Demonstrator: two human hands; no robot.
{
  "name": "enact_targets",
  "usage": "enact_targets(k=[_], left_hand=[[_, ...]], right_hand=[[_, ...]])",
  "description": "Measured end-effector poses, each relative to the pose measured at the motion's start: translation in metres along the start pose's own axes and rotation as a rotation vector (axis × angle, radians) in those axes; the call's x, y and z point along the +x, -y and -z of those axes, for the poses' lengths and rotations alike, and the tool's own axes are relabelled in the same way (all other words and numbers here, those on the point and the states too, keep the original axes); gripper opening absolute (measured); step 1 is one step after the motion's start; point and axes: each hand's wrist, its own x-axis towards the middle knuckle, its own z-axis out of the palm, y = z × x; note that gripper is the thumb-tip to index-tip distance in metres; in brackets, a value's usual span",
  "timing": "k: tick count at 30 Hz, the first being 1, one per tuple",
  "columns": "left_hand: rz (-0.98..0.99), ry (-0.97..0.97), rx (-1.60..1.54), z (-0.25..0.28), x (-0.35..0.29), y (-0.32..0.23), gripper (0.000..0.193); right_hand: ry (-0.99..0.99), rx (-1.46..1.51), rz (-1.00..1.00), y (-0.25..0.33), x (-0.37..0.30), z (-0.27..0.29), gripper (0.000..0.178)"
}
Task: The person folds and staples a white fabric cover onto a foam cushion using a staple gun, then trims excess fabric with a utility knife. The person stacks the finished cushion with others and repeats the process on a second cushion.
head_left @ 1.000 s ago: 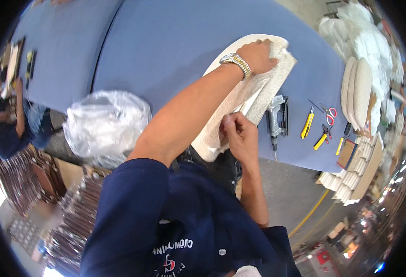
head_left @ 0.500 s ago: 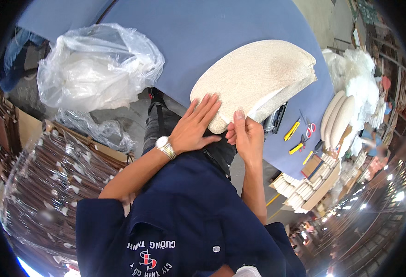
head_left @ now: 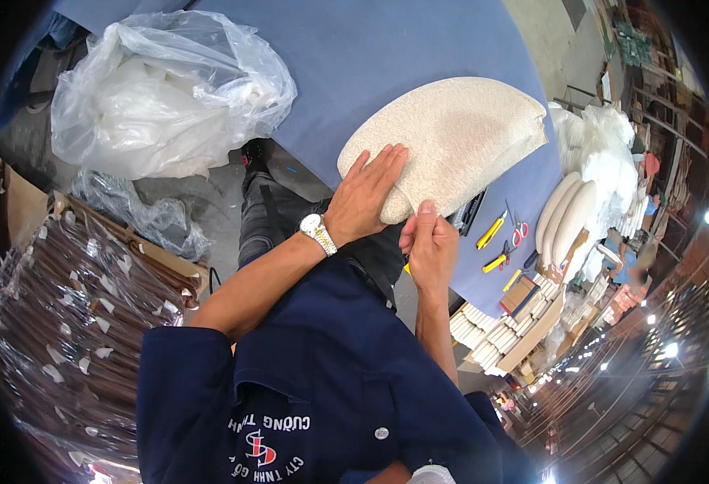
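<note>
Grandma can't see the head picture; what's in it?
A person's left hand rests flat on a curved cream pad while the right hand pinches its near edge. Red-handled scissors lie to the right on a blue table.

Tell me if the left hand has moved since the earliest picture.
Yes: judged against the longer yellow cutter on the blue table, the left hand has moved left and down the picture, to the near end of the cream pad.

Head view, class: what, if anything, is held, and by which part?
The beige pad: the right hand pinches its near edge; the left hand rests flat on it.
</note>
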Motion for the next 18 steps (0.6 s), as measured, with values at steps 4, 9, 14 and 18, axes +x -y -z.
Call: enact_targets(k=[4, 9, 14, 18], left_hand=[[0.02, 0.034, -0.011, -0.001, 0.0, -0.001, 0.119], [0.056, 0.037, -0.103, -0.003, 0.002, -0.001, 0.115], [0.051, -0.019, -0.182, 0.0, 0.01, -0.002, 0.106], [0.032, -0.173, -0.202, -0.001, 0.021, 0.003, 0.092]], right_hand=[[0.033, 0.047, -0.012, 0.003, -0.003, -0.005, 0.056], [0.072, 0.017, 0.001, -0.004, -0.002, -0.005, 0.054], [0.011, -0.198, 0.197, -0.025, 0.01, 0.01, 0.049], [0.044, -0.215, 0.319, -0.024, 0.033, 0.01, 0.042]])
